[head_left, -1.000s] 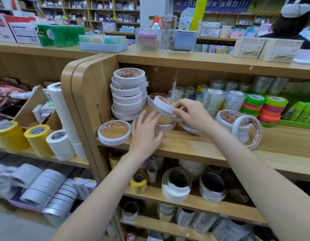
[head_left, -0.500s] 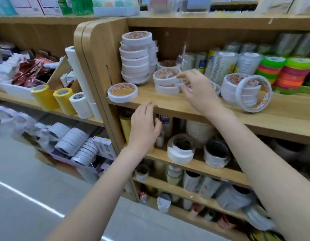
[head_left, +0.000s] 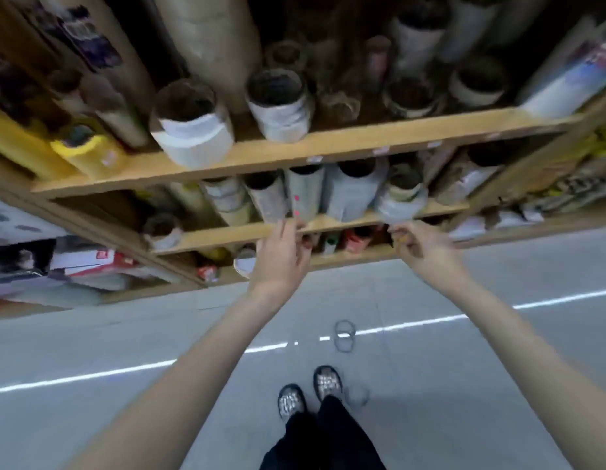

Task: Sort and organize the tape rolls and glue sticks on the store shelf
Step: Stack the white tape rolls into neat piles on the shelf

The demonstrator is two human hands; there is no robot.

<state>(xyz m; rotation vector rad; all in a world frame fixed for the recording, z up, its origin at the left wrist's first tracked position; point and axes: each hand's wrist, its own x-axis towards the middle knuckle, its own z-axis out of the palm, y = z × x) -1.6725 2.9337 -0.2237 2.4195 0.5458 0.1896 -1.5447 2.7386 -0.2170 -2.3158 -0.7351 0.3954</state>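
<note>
The view points steeply down at the lower shelves and the floor, and it is blurred. My left hand (head_left: 281, 256) hangs in front of the lower shelf edge (head_left: 227, 234) with relaxed fingers and holds nothing. My right hand (head_left: 420, 245) is beside it, fingers loosely curled, with nothing visible in it. Wrapped tape rolls (head_left: 193, 134) stand on the upper of these shelves, and several more rolls (head_left: 352, 191) stand on the one below. A thin clear tape ring (head_left: 344, 335) lies on the grey floor between my arms.
My two shoes (head_left: 310, 391) stand on the floor just below the ring. A white line (head_left: 125, 369) crosses the floor. Yellow rolls (head_left: 88, 147) sit at the left shelf end, and boxes (head_left: 91, 261) fill the bottom left.
The view has dropped from the top tape shelf to the lower shelves and floor. Both hands have come down from the white tape rolls and are now empty.
</note>
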